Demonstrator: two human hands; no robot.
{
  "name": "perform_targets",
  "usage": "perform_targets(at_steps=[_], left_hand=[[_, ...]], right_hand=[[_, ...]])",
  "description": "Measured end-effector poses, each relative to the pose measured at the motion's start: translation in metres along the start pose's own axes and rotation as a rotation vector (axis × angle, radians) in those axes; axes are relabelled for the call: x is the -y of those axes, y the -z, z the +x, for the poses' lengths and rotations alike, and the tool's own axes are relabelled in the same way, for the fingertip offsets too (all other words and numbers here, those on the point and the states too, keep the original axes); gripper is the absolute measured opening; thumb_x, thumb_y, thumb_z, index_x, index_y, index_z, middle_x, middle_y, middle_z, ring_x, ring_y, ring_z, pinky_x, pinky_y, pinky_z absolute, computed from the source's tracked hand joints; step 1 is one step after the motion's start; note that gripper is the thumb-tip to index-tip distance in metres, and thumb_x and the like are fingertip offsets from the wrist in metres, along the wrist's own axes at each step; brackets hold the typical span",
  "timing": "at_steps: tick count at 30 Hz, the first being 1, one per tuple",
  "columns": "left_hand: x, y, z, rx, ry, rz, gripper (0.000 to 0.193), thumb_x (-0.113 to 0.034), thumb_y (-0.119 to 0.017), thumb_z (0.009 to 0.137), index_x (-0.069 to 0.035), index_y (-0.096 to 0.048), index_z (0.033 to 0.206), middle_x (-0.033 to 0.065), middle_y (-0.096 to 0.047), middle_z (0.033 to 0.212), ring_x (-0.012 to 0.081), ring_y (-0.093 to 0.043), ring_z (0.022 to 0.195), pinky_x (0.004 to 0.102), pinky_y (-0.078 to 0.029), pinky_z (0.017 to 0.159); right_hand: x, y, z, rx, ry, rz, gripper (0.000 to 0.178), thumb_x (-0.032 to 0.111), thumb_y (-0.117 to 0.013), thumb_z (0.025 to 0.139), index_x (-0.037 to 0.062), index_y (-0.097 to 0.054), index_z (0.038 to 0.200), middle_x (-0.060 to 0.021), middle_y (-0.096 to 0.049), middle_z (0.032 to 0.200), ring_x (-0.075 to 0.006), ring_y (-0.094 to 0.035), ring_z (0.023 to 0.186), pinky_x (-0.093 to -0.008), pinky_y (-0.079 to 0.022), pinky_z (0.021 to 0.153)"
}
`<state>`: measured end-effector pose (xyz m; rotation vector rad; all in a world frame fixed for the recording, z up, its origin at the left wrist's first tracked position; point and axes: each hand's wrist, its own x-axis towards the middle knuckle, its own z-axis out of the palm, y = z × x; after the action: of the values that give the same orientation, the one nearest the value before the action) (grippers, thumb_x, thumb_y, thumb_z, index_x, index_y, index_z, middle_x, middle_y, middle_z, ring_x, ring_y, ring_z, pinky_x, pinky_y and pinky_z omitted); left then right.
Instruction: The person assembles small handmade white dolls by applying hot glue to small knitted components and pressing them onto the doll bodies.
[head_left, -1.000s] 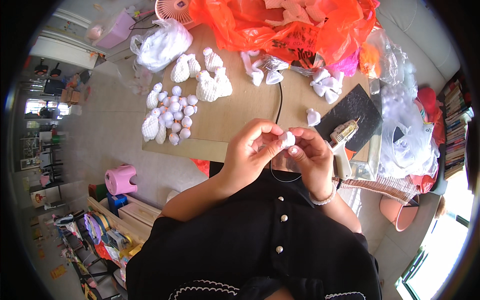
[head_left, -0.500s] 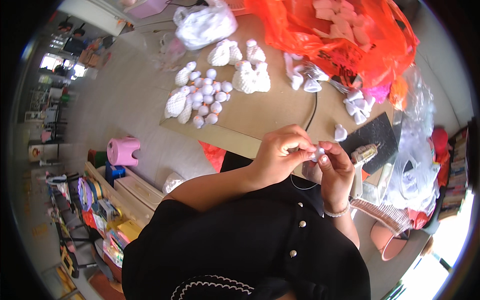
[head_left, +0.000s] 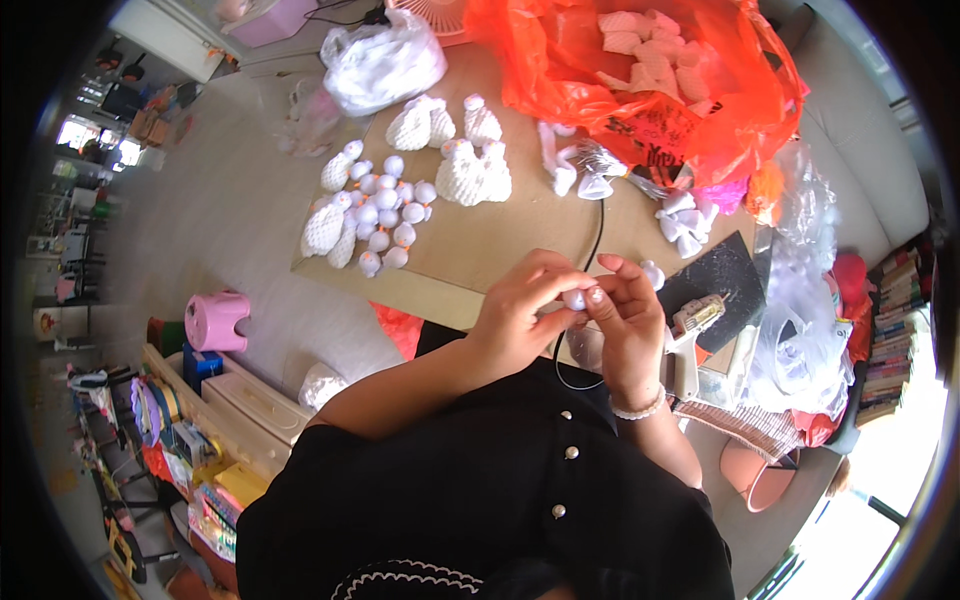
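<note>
My left hand (head_left: pixel 522 303) and my right hand (head_left: pixel 628 328) meet over the table's near edge, fingertips pinched on a small whitish ball (head_left: pixel 575 299). It resembles the pale balls with orange spots (head_left: pixel 386 209) heaped at the table's left. Around that heap lie white knitted pieces (head_left: pixel 474 176), some topped with a ball. Just beyond my right hand sits a small white piece (head_left: pixel 652 274). A glue gun (head_left: pixel 694 335) stands to the right of that hand, against a dark board (head_left: pixel 712 278).
A big red plastic bag (head_left: pixel 560 85) with pink knitted pieces fills the far right. White fabric bits (head_left: pixel 687 222) and clear plastic bags (head_left: pixel 803 340) lie on the right. A black cable (head_left: pixel 598 235) crosses the table (head_left: pixel 535 235). A pink stool (head_left: pixel 218 321) stands on the floor at left.
The view has shifted, so the table contents appear further left. Both hands stay together on the small ball; my right-hand fingers have spread somewhat and the ball shows more clearly.
</note>
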<state>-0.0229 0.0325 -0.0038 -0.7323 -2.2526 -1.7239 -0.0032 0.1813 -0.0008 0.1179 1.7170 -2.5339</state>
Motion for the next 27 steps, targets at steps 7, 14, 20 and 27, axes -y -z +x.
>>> perform_targets(at_steps=[7,14,20,27], left_hand=[[0.012,0.0,0.008,-0.006,0.008,-0.019,0.032,0.005,-0.074,0.066,-0.003,-0.062,0.094,0.0088,-0.061,0.091,0.0228,-0.063,0.08,0.0309,-0.051,0.068],[0.058,-0.009,0.001,0.005,-0.033,0.229,0.031,0.002,-0.073,0.068,-0.002,-0.061,0.097,0.0103,-0.064,0.093,0.0276,-0.06,0.085,0.0355,-0.048,0.075],[0.063,-0.016,0.004,-0.003,-0.091,0.256,0.035,-0.001,-0.07,0.071,-0.004,-0.058,0.103,0.0106,-0.062,0.093,0.0308,-0.058,0.086,0.0397,-0.047,0.077],[0.055,-0.013,-0.001,-0.034,-0.014,0.182,0.035,-0.003,-0.073,0.068,-0.005,-0.059,0.101,0.0091,-0.063,0.095,0.0293,-0.059,0.089,0.0384,-0.048,0.076]], right_hand=[[-0.007,-0.006,0.005,-0.076,0.053,-0.127,0.033,0.0,-0.062,0.086,0.0002,-0.05,0.118,-0.0078,-0.066,0.09,-0.0149,-0.065,0.084,-0.0264,-0.053,0.07],[0.063,0.07,0.056,-0.508,0.494,-1.276,0.015,0.011,-0.065,0.084,0.0053,-0.068,0.097,-0.0091,-0.068,0.078,-0.0166,-0.065,0.067,-0.0266,-0.05,0.063],[0.151,0.283,0.151,-0.821,0.58,-1.452,0.021,0.013,-0.055,0.083,0.0109,-0.071,0.097,-0.0134,-0.07,0.087,-0.028,-0.068,0.077,-0.0357,-0.052,0.069],[0.101,0.34,0.21,-0.526,0.072,-1.946,0.027,0.012,-0.054,0.079,0.0145,-0.072,0.099,-0.0162,-0.069,0.087,-0.0268,-0.068,0.084,-0.0366,-0.054,0.073]])
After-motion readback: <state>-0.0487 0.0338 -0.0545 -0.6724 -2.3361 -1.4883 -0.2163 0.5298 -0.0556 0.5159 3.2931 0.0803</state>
